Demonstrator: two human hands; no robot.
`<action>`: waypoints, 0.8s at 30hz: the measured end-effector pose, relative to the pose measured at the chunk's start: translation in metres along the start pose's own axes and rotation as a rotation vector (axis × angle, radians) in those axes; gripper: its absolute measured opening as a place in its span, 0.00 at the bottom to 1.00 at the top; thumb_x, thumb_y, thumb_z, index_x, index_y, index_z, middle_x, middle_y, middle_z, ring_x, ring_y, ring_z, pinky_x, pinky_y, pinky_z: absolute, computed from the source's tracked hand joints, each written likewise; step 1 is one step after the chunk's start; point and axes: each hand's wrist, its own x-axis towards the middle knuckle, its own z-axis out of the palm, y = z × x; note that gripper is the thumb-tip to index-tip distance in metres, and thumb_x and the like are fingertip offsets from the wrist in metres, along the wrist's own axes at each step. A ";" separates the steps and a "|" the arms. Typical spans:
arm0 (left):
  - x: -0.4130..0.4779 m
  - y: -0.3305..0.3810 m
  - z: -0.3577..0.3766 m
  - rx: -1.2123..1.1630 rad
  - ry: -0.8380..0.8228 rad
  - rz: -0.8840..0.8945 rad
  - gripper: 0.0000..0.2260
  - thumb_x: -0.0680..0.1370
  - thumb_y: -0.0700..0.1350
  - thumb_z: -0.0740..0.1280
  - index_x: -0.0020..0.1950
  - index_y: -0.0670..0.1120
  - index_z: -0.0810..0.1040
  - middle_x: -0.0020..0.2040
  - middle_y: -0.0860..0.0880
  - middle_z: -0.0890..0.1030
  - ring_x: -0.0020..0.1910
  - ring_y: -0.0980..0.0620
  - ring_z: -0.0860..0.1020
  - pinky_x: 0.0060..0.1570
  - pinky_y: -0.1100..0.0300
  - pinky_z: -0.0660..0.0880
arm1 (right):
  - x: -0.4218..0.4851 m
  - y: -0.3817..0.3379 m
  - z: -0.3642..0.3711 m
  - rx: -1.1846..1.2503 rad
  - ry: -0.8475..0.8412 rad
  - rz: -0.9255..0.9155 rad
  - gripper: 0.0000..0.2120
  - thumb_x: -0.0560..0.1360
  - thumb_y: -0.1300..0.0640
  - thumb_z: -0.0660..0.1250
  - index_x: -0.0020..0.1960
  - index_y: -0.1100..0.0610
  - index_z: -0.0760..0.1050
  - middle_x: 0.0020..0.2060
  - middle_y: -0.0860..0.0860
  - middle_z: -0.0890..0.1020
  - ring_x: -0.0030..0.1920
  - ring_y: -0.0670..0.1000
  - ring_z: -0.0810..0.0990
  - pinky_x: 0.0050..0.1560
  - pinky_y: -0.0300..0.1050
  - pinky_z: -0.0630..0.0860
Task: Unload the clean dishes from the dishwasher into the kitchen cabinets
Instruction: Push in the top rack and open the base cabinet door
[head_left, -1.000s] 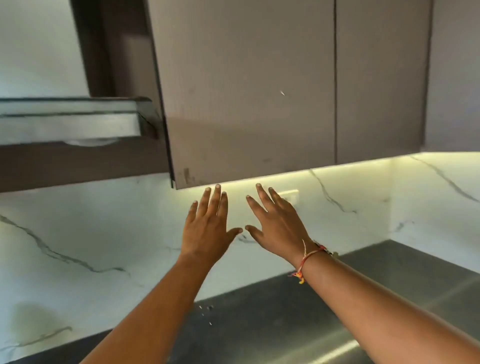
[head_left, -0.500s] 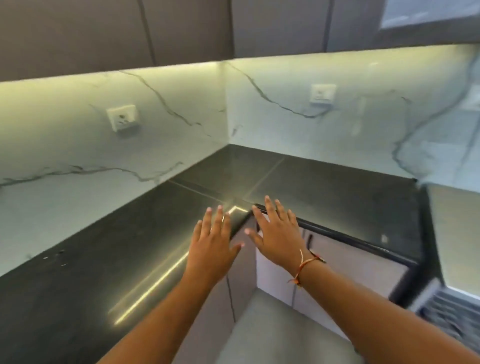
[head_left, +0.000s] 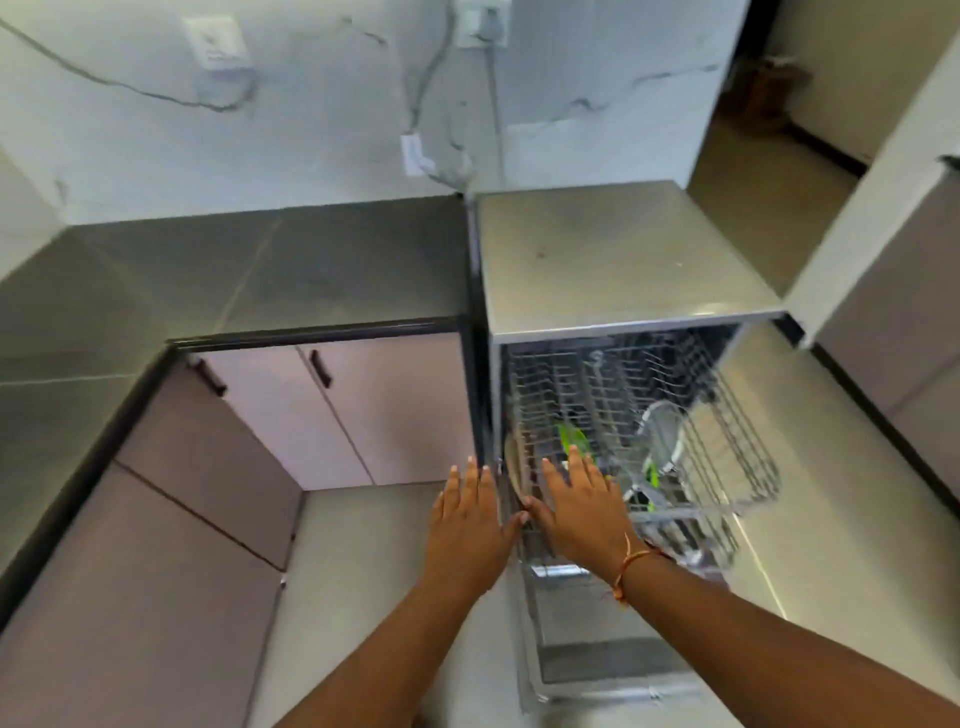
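Pale round plate (head_left: 511, 467) stood on edge in left side of grey wire dishwasher rack (head_left: 545, 384), rim running straight ahead, right by right hand (head_left: 584, 512), nearer one imo; left hand (head_left: 467, 519) outside rack; both flat, fingers straight, empty

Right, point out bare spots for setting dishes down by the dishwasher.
Bare: the dark countertop left of the dishwasher, and its steel top. Crowded: the pulled-out rack, with dishes in it.
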 end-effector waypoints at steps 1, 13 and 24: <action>-0.001 0.019 0.009 -0.051 -0.035 0.010 0.39 0.77 0.70 0.43 0.80 0.47 0.44 0.81 0.46 0.43 0.79 0.46 0.41 0.77 0.50 0.46 | -0.011 0.021 0.002 0.028 -0.009 0.043 0.37 0.78 0.29 0.44 0.80 0.47 0.52 0.80 0.59 0.50 0.79 0.60 0.51 0.75 0.62 0.55; 0.034 0.119 0.062 -0.520 -0.438 -0.086 0.32 0.80 0.64 0.55 0.75 0.42 0.62 0.75 0.42 0.66 0.73 0.44 0.65 0.71 0.51 0.63 | -0.045 0.127 0.029 0.653 -0.049 0.445 0.35 0.81 0.37 0.54 0.80 0.56 0.54 0.78 0.63 0.55 0.79 0.62 0.52 0.76 0.59 0.58; 0.129 0.118 0.132 -0.894 -0.801 -0.620 0.31 0.80 0.65 0.54 0.70 0.43 0.70 0.52 0.43 0.79 0.52 0.45 0.78 0.61 0.50 0.74 | 0.041 0.171 0.068 1.171 -0.091 0.972 0.31 0.81 0.36 0.53 0.69 0.58 0.71 0.53 0.57 0.81 0.55 0.57 0.79 0.57 0.48 0.72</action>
